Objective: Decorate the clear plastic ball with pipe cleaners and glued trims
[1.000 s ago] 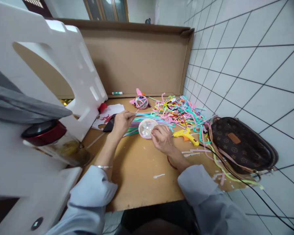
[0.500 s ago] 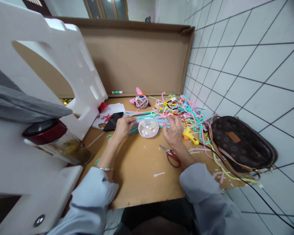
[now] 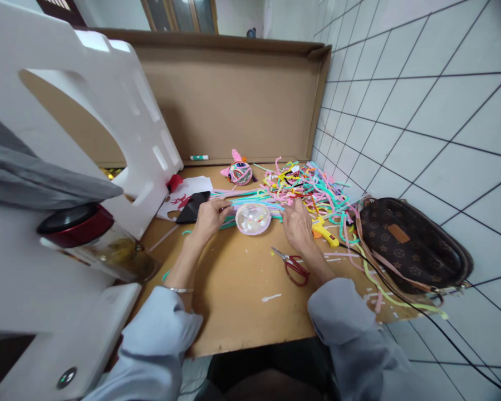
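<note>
Pipe cleaners (image 3: 254,197), too many and too overlapped for me to count, stretch sideways across the table (image 3: 234,312) between my two hands. Nearest to me lies one pair of red-handled scissors (image 3: 290,259), then one clear bowl (image 3: 253,219) at the bundle's near side, small coloured bits showing in it. My left hand (image 3: 209,217) is at the strands on one side, my right hand (image 3: 297,225) on the other, fingers bent inward; I cannot tell whether either grip is clamped. One yellow glue gun (image 3: 328,234) lies beside the right hand, one brown handbag (image 3: 413,245) farther right, one red-lidded jar (image 3: 121,253) at left. Beyond sit one tangled heap (image 3: 317,186), one pink-eared ball toy (image 3: 240,174) and one green-and-white tube (image 3: 199,157).

Brown and smeared with white, the tabletop runs back to an upright cardboard panel (image 3: 234,100); a tiled wall (image 3: 421,122) rises at right, a white plastic panel (image 3: 125,111) at left.

Both forearms have width between jar and handbag, while the cardboard closes off the far edge.
</note>
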{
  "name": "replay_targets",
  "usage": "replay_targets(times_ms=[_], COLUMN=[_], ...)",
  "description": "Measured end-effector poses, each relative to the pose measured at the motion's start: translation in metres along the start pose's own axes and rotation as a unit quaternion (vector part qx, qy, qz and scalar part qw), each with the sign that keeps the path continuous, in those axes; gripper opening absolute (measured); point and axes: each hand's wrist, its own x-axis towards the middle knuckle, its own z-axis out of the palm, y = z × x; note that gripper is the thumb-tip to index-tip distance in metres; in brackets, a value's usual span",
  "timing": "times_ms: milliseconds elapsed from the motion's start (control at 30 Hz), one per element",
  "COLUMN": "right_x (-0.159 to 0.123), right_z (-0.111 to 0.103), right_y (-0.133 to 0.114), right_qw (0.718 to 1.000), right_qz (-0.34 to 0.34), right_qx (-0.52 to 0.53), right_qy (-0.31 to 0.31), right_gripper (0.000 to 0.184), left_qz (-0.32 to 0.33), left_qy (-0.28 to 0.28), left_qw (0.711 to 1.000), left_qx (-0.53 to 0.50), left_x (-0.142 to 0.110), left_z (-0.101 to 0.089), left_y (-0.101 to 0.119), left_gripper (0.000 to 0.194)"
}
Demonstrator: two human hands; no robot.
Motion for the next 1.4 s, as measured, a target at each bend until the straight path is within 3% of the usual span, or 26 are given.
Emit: replay_targets(times_ms=[133, 233, 300, 400, 500, 700, 867, 1067, 1167, 1233, 1300, 1400], right_x=[0.0, 0.003, 0.005, 0.007, 0.007, 0.002, -0.003, -0.003, -0.003, -0.003, -0.002, -0.001], right_z=[-0.005, -0.004, -0.004, -0.007, -0.013, -0.014, -0.006, -0.007, -0.008, -0.009, -0.012, -0.015], right_y=[-0.005, -0.002, 0.0, 0.0, -0.002, -0.011, -0.017, -0.018, -0.019, -0.019, -0.018, -0.016], right_qw=[0.998, 0.987, 0.952, 0.842, 0.755, 0.702, 0.675, 0.66, 0.683, 0.722, 0.768, 0.82], right_qz=[0.064, 0.089, 0.085, 0.091, 0.11, 0.099, 0.092, 0.096, 0.089, 0.066, 0.031, -0.021], right_qx=[-0.004, 0.132, 0.295, 0.528, 0.635, 0.681, 0.697, 0.713, 0.697, 0.665, 0.621, 0.555], right_qy=[0.022, 0.031, 0.015, -0.068, -0.124, -0.182, -0.224, -0.217, -0.202, -0.177, -0.153, -0.137], right_gripper=[0.035, 0.034, 0.034, 0.037, 0.042, 0.042, 0.041, 0.042, 0.041, 0.04, 0.041, 0.042], left_qz=[-0.037, -0.059, -0.087, -0.145, -0.17, -0.222, -0.253, -0.239, -0.221, -0.195, -0.15, -0.078], left_qy=[0.014, 0.031, 0.03, -0.019, -0.054, -0.072, -0.058, -0.078, -0.061, -0.01, 0.082, 0.219], left_qw=[0.998, 0.994, 0.982, 0.934, 0.872, 0.787, 0.752, 0.771, 0.803, 0.857, 0.919, 0.965], left_qx=[-0.041, -0.089, -0.164, -0.327, -0.457, -0.571, -0.606, -0.586, -0.55, -0.476, -0.354, -0.124], left_x=[-0.004, -0.008, -0.01, -0.013, -0.016, -0.025, -0.03, -0.037, -0.042, -0.046, -0.049, -0.055], left_z=[-0.008, -0.016, -0.019, -0.022, -0.022, -0.014, -0.005, -0.002, -0.001, 0.001, 0.002, 0.001], left_y=[0.016, 0.033, 0.045, 0.059, 0.069, 0.076, 0.075, 0.078, 0.076, 0.072, 0.067, 0.064], left_gripper=[0.028, 0.028, 0.027, 0.034, 0.037, 0.044, 0.044, 0.043, 0.044, 0.041, 0.036, 0.042])
